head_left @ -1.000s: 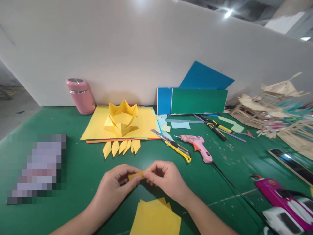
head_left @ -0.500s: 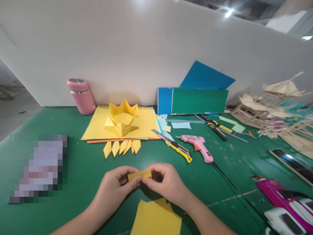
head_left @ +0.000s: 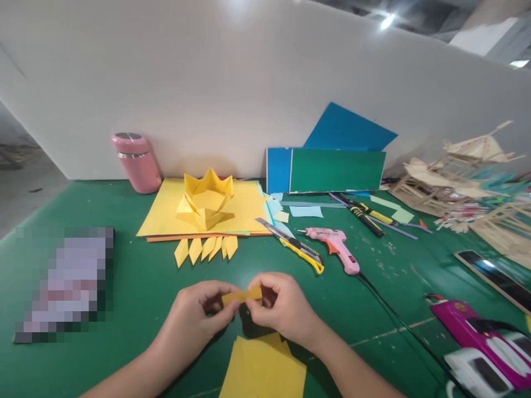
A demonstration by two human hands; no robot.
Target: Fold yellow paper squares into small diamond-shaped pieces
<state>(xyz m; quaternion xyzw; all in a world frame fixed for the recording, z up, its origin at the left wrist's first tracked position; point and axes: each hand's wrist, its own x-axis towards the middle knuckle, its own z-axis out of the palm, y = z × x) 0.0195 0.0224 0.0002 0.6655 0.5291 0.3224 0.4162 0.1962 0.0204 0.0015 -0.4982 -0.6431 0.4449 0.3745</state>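
Observation:
A small folded strip of yellow paper (head_left: 242, 296) is pinched between both hands above the green table. My left hand (head_left: 206, 309) grips its left end between thumb and fingers, and my right hand (head_left: 280, 301) pinches its right end. Just below them lies a loose stack of yellow paper sheets (head_left: 263, 367). Beyond the hands, several folded yellow paper diamonds (head_left: 196, 251) lie in a row. Behind these a yellow paper crown shape (head_left: 206, 213) with pointed tips rests on larger yellow sheets (head_left: 160, 213).
Right of centre lie a yellow utility knife (head_left: 296, 247), a pink glue gun (head_left: 334, 246) with its cord, and pliers (head_left: 365, 218). A pink flask (head_left: 136, 163) stands back left. Wooden stick models (head_left: 431, 185), a phone (head_left: 495, 279) and a magenta device (head_left: 477, 334) occupy the right.
The hands and the paper strip have shifted slightly right. My right thumb and fingers have moved a little along the strip. The camera view has moved slightly.

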